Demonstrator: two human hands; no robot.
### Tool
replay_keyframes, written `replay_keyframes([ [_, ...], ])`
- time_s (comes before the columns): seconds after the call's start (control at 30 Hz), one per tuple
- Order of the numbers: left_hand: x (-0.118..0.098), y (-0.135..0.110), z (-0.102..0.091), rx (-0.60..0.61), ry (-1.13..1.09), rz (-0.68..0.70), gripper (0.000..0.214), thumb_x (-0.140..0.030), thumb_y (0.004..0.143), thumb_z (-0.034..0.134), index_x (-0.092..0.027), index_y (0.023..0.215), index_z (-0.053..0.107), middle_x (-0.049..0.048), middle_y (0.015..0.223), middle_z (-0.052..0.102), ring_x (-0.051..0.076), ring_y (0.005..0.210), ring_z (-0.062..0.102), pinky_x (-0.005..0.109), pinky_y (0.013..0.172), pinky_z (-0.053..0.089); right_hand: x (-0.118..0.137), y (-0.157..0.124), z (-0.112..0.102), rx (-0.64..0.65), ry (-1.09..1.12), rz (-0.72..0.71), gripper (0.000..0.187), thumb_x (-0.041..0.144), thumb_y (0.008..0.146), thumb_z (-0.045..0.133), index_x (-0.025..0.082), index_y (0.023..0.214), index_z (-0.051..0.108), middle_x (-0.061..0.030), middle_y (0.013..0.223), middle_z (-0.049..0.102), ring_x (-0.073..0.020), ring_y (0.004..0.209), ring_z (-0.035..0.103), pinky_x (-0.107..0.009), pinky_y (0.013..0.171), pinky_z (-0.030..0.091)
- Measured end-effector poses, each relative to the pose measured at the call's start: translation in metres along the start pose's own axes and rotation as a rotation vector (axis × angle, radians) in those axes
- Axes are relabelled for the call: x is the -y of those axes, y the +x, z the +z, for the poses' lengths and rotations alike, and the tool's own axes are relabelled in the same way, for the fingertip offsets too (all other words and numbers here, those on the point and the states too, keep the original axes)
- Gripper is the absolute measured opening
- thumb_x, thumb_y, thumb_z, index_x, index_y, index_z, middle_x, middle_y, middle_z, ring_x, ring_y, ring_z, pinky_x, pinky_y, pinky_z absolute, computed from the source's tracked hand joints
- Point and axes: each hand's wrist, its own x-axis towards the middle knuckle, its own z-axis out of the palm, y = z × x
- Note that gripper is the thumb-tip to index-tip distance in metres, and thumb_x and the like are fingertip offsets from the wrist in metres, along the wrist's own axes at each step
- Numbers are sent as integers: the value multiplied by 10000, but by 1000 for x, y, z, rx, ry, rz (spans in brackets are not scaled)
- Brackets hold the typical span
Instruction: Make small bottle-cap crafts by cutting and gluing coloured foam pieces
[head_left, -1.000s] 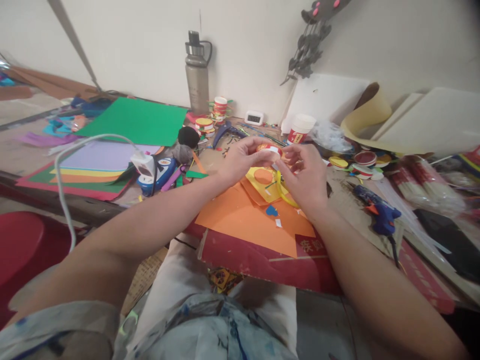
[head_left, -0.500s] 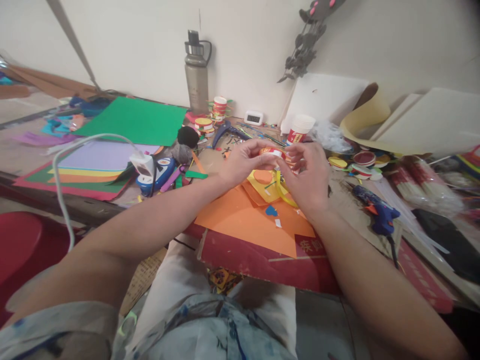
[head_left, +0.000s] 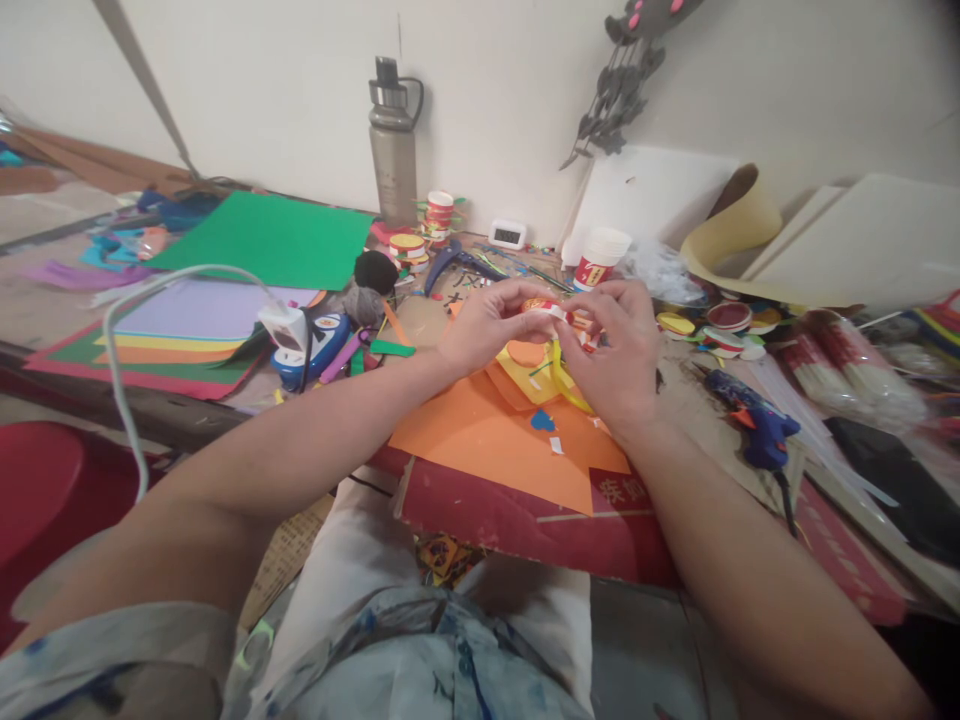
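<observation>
Between my two hands is a small red and white piece cut from a paper cup (head_left: 541,306), held above the worktop. My left hand (head_left: 495,322) is closed on its left side, thumb in front and fingers behind. The fingertips of my right hand (head_left: 611,345) pinch its right side, and part of it is hidden behind them. Just below lie yellow paper pieces (head_left: 534,381), a curled yellow strip (head_left: 564,378) and an orange sheet (head_left: 480,435). A small blue paper shape (head_left: 542,420) and a white scrap (head_left: 556,446) rest on the orange sheet.
A glue gun (head_left: 765,425) lies at the right, near a black phone (head_left: 896,485). Stacked paper cups (head_left: 602,258), a small clock (head_left: 508,235) and a bottle (head_left: 394,150) stand at the back. Coloured sheets (head_left: 199,310) and a power strip (head_left: 315,350) with a white cable are on the left.
The red and white cup piece has turned slightly between my fingers. My right fingers have shifted a little; both arms stay almost where they were.
</observation>
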Motion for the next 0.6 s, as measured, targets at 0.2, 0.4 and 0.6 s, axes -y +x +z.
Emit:
replay_keyframes([
  [0.2, 3, 1, -2, 24, -23, 3, 451, -448, 784, 950, -167, 1087, 769, 28, 976, 789, 126, 875, 782, 273, 850, 663, 2, 1, -2, -21, -52, -39, 144, 340, 1006, 619, 284, 1087, 724, -101, 1048, 618, -299, 1030, 621, -515, 915, 555],
  [0.4, 6, 3, -4, 39, -2, 12, 487, -483, 793, 939, -173, 1126, 763, 23, 999, 792, 117, 885, 781, 249, 840, 658, -3, 1, 1, -54, -45, -114, 110, 306, 1001, 635, 274, 1085, 699, -83, 1037, 611, -272, 996, 606, -476, 883, 534],
  [0.6, 6, 2, -4, 34, 8, 10, 452, -455, 812, 927, -171, 1126, 769, 31, 1022, 795, 121, 886, 785, 265, 850, 665, -5, 2, 2, -97, -41, -179, 88, 271, 991, 650, 275, 1049, 716, -70, 1014, 595, -248, 944, 583, -423, 789, 514],
])
